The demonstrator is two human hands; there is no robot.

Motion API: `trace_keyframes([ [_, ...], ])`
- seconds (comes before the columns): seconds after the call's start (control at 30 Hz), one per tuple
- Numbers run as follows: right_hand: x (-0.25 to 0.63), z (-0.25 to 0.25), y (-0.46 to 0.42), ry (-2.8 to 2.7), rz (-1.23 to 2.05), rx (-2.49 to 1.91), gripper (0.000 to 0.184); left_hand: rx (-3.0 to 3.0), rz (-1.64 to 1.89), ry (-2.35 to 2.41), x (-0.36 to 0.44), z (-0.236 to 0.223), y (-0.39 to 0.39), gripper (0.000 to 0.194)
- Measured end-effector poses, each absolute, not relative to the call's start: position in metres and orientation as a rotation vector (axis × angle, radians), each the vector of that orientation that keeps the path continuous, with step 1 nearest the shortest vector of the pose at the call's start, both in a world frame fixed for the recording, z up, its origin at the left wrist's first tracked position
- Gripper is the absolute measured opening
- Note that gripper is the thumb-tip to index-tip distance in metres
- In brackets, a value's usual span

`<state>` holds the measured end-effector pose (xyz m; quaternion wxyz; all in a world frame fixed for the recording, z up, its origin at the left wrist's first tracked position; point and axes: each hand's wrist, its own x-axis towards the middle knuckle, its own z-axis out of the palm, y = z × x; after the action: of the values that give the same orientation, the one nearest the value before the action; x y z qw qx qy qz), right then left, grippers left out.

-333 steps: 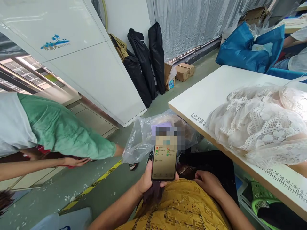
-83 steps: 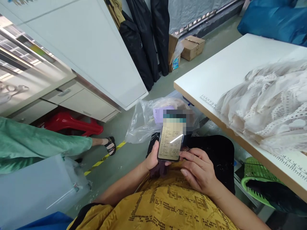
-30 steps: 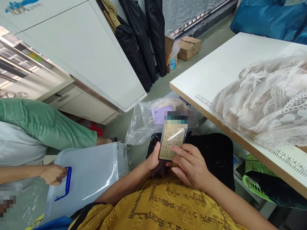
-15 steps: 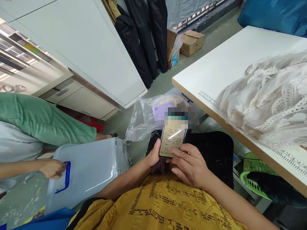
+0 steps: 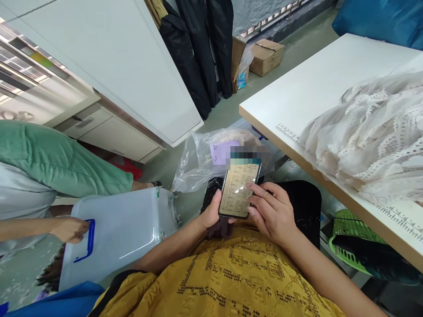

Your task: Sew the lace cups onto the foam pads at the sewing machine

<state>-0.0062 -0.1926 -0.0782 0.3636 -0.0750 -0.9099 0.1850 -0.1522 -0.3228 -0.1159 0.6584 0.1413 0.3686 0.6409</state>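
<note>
A smartphone [image 5: 238, 191] with a page of small text on a yellowish screen is held over my lap; its top is blurred out. My left hand [image 5: 211, 213] grips its lower left side, thumb along the edge and the other fingers mostly hidden behind. With the index fingertip at the right of the screen, my right hand [image 5: 273, 210] has its fingers loosely bent and apart, holding nothing. Just beyond the phone lies a clear plastic bag [image 5: 190, 167] containing pale material, with a purple paper label [image 5: 217, 153] on it.
A co-worker's hand [image 5: 73, 229] holds the blue handle of a translucent plastic bin [image 5: 122, 233] at left. White lace fabric [image 5: 370, 136] is heaped on the white table [image 5: 297, 83]. Below it stands a green basket [image 5: 346, 259]. Cardboard boxes [image 5: 266, 57] sit beyond.
My right hand has moved up and right, its index finger sliding from low on the screen to the middle right. The screen text has shifted. The co-worker's bin and hand are slightly further left.
</note>
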Motion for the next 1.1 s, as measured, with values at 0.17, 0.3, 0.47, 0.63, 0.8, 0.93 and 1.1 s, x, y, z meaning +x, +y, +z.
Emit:
trace_keyframes([
  [0.17, -0.0067, -0.0783, -0.1901, -2.336, 0.467, -0.218, 0.013, 0.359, 1.448, 0.849, -0.1522, -0.1176, -0.3243, 0.072],
  [0.3, -0.0065, -0.0779, -0.1889, -2.333, 0.452, -0.217, 0.012, 0.392, 1.439, 0.855, -0.1529, -0.1212, -0.3258, 0.074],
  [0.47, -0.0069, -0.0780, -0.1895, -2.335, 0.445, -0.227, 0.012, 0.403, 1.441, 0.842, -0.1533, -0.1218, -0.3257, 0.073],
  [0.63, -0.0081, -0.0798, -0.1897, -2.328, 0.443, -0.221, 0.012, 0.379, 1.445, 0.820, -0.1524, -0.1204, -0.3245, 0.074],
  [0.8, -0.0076, -0.0794, -0.1894, -2.328, 0.445, -0.217, 0.012, 0.386, 1.458, 0.795, -0.1519, -0.1207, -0.3238, 0.075],
  [0.93, -0.0082, -0.0773, -0.1889, -2.324, 0.458, -0.240, 0.011, 0.385, 1.449, 0.825, -0.1526, -0.1199, -0.3242, 0.074],
  [1.1, -0.0064, -0.0762, -0.1912, -2.287, 0.484, -0.246, 0.011, 0.392, 1.435, 0.847, -0.1531, -0.1212, -0.3252, 0.074],
])
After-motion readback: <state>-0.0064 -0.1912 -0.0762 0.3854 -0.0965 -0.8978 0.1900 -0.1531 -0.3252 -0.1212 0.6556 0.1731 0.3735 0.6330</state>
